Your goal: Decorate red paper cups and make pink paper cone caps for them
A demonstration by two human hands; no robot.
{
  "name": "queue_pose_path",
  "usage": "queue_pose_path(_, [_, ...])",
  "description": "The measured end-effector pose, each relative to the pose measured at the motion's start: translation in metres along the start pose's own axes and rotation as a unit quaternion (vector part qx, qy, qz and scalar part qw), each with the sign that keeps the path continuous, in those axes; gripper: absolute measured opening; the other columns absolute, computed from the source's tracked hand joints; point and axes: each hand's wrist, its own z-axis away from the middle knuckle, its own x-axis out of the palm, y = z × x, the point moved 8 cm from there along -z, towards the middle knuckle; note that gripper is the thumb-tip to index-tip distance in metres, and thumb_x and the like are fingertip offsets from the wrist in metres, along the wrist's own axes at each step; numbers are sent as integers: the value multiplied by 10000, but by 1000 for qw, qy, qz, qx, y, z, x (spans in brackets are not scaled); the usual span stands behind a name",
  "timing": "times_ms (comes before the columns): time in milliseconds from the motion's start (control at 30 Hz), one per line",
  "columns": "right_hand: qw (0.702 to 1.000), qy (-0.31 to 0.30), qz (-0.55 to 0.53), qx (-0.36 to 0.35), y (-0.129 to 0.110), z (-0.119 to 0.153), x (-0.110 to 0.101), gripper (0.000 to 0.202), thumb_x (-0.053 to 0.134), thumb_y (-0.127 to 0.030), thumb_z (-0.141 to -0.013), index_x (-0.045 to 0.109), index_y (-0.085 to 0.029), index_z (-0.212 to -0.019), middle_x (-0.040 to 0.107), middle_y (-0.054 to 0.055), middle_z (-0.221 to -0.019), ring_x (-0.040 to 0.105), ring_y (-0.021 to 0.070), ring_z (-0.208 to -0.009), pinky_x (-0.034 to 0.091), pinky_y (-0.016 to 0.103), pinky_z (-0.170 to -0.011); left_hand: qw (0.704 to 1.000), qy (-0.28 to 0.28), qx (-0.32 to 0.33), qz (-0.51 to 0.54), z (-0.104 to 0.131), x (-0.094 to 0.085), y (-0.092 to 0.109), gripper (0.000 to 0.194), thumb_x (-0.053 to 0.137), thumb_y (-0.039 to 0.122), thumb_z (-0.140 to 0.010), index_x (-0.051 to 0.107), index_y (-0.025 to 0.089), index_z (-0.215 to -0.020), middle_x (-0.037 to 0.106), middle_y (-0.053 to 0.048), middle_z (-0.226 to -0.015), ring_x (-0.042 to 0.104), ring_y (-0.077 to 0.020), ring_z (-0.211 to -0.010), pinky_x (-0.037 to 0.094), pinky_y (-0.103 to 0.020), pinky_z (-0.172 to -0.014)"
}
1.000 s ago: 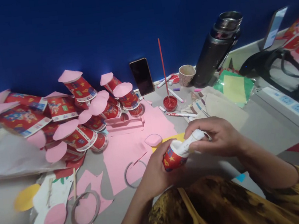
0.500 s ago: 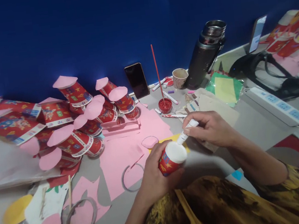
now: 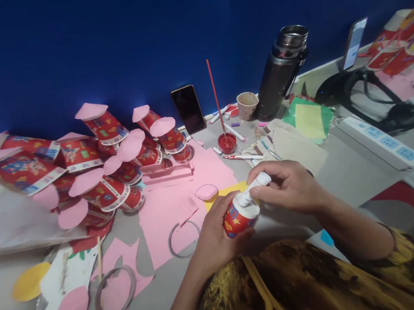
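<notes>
My left hand (image 3: pixel 217 232) is wrapped round a red paper cup (image 3: pixel 236 220) with colourful print, its white bottom facing up and tilted toward me. Between the thumb and fingers of my right hand (image 3: pixel 291 184) is a slim white glue stick (image 3: pixel 253 189). Its lower end rests on the cup's bottom, near the far rim. Just past the cup lie a yellow paper piece (image 3: pixel 230 191) and a pink paper oval (image 3: pixel 206 192). Pink paper sheets (image 3: pixel 163 227) spread out to the left.
Several red cups with pink paper tops (image 3: pixel 106 186) are piled at the left. Two rolls of tape (image 3: pixel 115 291) lie on paper in front. Behind stand a phone (image 3: pixel 188 109), a red paint dish (image 3: pixel 227 143), a small cup (image 3: pixel 248 106) and a thermos (image 3: pixel 282 74). A power strip (image 3: pixel 383 142) lies right.
The glue stick has moved left and down, from beside the cup's rim onto its white bottom. The cup has tipped slightly in my left hand.
</notes>
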Motion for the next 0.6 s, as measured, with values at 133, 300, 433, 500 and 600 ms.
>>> queue_pose_path(133, [1000,-15,-4,-6,-2,-1,3,125,694,-302,-828,749,-193,-853,520,-56,-577,379,90,-489,296,218,-466,1000,12,7,-9,1,-1,1,648,810,426,-841,596,218,-1416,661,-120,-1408,610,-321,-1292,451,-447,-1126])
queue_pose_path(300, [993,-85,31,-74,-9,3,2,106,707,-238,-803,779,-201,-870,531,-64,-559,400,87,-476,319,220,-480,1000,-2,6,11,0,0,1,614,816,423,-836,616,225,-1382,687,-96,-1362,636,-305,-1238,465,-424,-1098])
queue_pose_path(433, [983,-89,65,-146,-18,2,2,114,696,-235,-858,784,-209,-925,696,-14,-696,550,119,-564,425,231,-571,1000,-21,9,-9,-2,1,7,613,809,409,-846,609,233,-1398,683,-98,-1354,645,-304,-1207,488,-412,-1054])
queue_pose_path(500, [976,-85,75,-187,-25,1,4,122,672,-219,-881,778,-208,-941,748,13,-789,615,140,-654,462,243,-645,999,-30,12,-40,-2,3,12,598,799,383,-857,609,248,-1408,687,-95,-1325,648,-298,-1181,500,-402,-1018])
queue_pose_path(600, [967,-97,91,-217,-28,-3,8,131,643,-204,-903,767,-201,-942,715,0,-740,597,131,-642,441,238,-645,995,-42,15,-90,0,4,17,544,761,333,-884,615,279,-1405,696,-73,-1247,659,-273,-1108,518,-374,-937])
